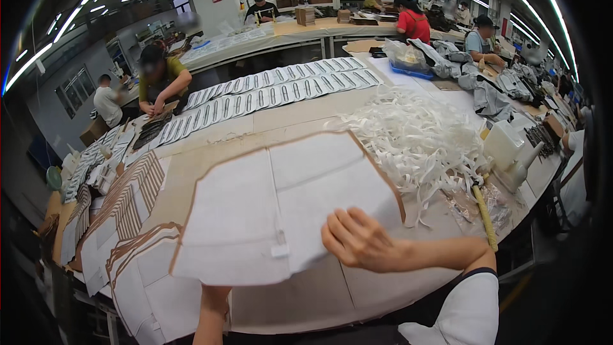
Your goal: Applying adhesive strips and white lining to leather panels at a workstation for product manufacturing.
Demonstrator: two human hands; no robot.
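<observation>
Currently raised panel (255, 204): a broad white sheet with curved corners and a narrow brown border, tilted above the near part of the tabletop (223, 153); a seam runs down its middle to a small white tag (280, 251).
Right hand (357, 243): fingers curled in, in front of the panel's lower right; whether they grip anything, one cannot tell.
Left hand (216, 292): only its heel and wrist show below the panel's bottom edge; the fingers are hidden, so their hold cannot be told.
Snag risk: the panel's right edge sits near the ribbon heap (415, 140); if swung that way, it could catch loose loops and drag them along.
Crease risk: the sheet looks thin, and uneven support could let a corner droop and fold.
Stack risk: the fanned panel stack (172, 297) at lower left could be knocked askew by a low sweep of the arm.
Textures: ribbons tangled and slightly glossy; plastic bags (463, 207) crinkled and clear; far white pieces (255, 99) flat, with dark elongated loops, in overlapping rows.
</observation>
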